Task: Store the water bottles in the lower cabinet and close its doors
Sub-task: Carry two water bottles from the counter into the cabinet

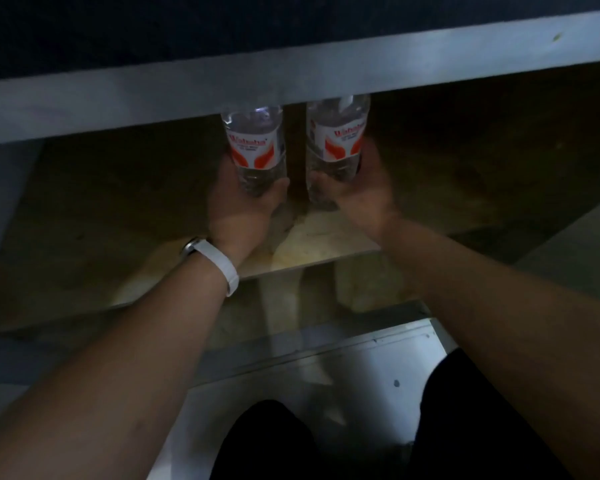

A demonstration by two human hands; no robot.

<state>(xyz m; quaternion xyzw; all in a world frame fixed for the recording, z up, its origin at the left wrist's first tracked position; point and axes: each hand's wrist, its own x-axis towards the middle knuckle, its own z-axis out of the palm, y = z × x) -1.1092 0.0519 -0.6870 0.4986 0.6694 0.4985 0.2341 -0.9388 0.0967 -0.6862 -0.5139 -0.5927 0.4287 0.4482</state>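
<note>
Two water bottles stand upright inside the lower cabinet (118, 209): the left bottle (255, 147) is wrapped by the left hand (243, 209), the right bottle (338, 143) by the right hand (357, 192). Their long axes point up (caps hidden behind the upper rail (291, 77)), directly ahead of the hands; both hands are equally near.

Dim brown cabinet floor (101, 216), two clear labelled water bottles (255, 147) (338, 140) upright side by side.

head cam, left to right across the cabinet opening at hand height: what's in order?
Left hand → left bottle → dark vertical divider → right bottle → right hand. Each hand grips its bottle near the base.
</note>
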